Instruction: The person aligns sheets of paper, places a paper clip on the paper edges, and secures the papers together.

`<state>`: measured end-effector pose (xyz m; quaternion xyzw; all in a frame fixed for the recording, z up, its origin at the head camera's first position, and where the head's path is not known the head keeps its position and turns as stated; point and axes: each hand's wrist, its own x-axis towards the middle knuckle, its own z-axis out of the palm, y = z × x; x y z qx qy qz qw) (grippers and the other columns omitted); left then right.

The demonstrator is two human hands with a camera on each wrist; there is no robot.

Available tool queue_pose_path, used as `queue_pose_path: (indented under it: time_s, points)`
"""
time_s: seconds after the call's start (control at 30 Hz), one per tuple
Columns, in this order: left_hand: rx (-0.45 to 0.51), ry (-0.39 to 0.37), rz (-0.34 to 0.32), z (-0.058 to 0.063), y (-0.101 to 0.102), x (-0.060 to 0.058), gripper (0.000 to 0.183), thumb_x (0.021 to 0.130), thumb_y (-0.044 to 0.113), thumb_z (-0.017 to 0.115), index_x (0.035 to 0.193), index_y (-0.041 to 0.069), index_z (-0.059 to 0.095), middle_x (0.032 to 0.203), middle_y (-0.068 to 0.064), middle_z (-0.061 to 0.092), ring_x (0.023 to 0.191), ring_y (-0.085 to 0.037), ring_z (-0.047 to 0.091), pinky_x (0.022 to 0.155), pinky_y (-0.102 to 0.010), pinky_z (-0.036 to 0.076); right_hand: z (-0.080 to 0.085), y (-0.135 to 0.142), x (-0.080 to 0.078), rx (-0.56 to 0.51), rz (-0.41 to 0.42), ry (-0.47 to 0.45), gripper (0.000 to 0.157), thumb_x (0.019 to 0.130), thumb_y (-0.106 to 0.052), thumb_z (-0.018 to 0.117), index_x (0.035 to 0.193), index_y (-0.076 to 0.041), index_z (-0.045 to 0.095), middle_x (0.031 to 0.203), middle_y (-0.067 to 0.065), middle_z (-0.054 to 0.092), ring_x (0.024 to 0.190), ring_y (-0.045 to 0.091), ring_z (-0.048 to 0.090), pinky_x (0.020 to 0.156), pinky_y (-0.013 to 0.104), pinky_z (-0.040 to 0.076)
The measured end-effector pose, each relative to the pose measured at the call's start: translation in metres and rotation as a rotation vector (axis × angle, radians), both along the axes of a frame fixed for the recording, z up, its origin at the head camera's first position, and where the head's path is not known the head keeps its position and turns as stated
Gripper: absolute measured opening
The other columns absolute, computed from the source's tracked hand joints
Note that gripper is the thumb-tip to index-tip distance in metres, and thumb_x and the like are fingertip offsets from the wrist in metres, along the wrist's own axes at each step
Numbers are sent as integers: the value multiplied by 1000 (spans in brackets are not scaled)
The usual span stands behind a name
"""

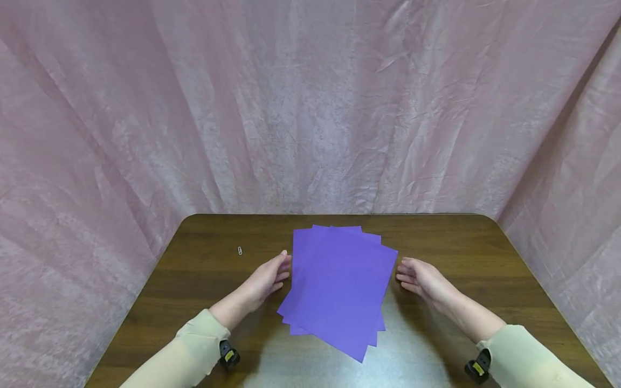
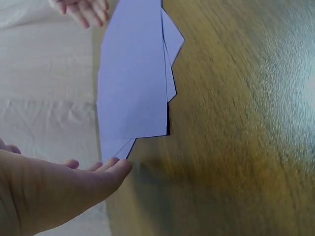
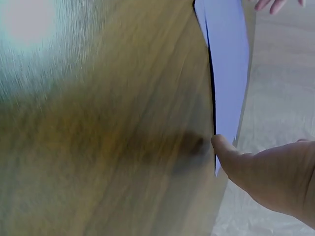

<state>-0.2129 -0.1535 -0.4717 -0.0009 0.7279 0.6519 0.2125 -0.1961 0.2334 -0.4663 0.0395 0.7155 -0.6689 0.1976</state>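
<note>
Several purple sheets of paper [image 1: 342, 285] lie in a loose, fanned stack on the table, their corners sticking out at different angles. Beside the stack's left edge is my left hand [image 1: 267, 277], its fingers loosely extended and holding nothing. My right hand [image 1: 424, 277] is just off the right edge, fingers relaxed, with nothing in it. In the left wrist view the fingertips overlap a corner of the sheets [image 2: 133, 73]; whether they touch cannot be told. The right wrist view has the thumb in front of the paper's edge [image 3: 229, 64], contact again unclear.
A small paper clip [image 1: 240, 250] lies on the wooden table [image 1: 204, 269], to the left of the sheets. Pink curtains [image 1: 310, 108] hang behind the table and on its sides. Light glares on the tabletop near the front.
</note>
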Motion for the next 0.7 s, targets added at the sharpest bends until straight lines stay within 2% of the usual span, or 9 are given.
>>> queue_pose_path:
  time_s: [0.17,0.27,0.43,0.7]
  points:
    - [112,-101,29,1,-6,-3,73,110,49,33,158,-5,24,161,-33,23,148,-49,25,119,-61,22,1,-1,6,-110,-1,-72,67,111,-22,29,155,16,-3,156,45,15,146,54,23,119,56,26]
    - [132,-134,29,0,-9,-4,74,110,49,32,159,-6,21,161,-35,21,147,-51,25,118,-61,23,1,-2,7,-145,26,-99,69,110,-25,29,153,18,-5,155,46,15,145,55,22,119,57,25]
    - [147,-172,32,-2,-9,-9,76,110,50,31,160,-6,17,160,-38,17,148,-52,22,118,-61,23,0,-6,7,-167,55,-127,69,111,-28,26,151,20,-3,155,47,14,145,55,23,119,58,24]
    - [202,-219,46,-5,-10,-23,77,110,52,29,161,-4,12,162,-36,15,150,-49,18,119,-61,21,0,-10,-1,-174,49,-127,71,112,-31,25,153,19,-5,157,45,12,147,55,19,119,58,24]
